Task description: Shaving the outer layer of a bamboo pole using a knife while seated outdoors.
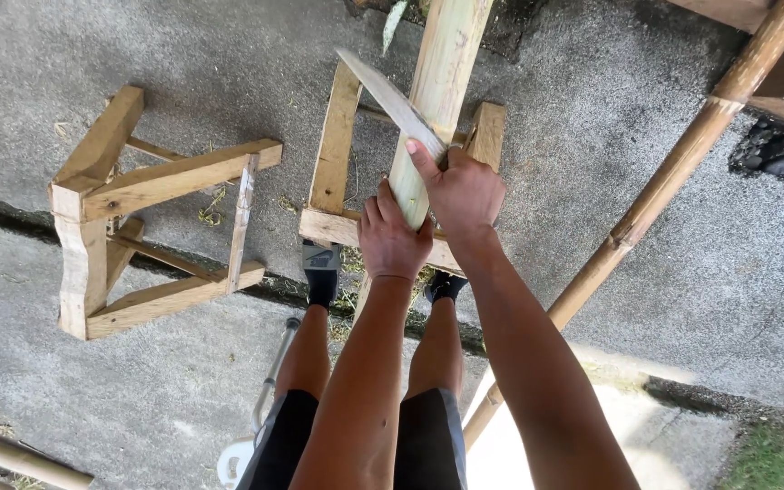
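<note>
There is a single view, from a camera worn on the person's head, looking almost straight down past both forearms to the concrete floor [664, 209] — no second view shares the scene. It sits close: the left hand [392, 240] and right hand [463, 192] fill the middle of the frame, with the person's legs and feet directly beneath them. The frame reaches from a wooden stool [138, 209] lying on its side at the left, across the wooden stand [333, 150] in the centre, to a long bamboo pole [673, 172] slanting along the right — the top edge cuts off the pale bamboo stem [442, 63].
</note>
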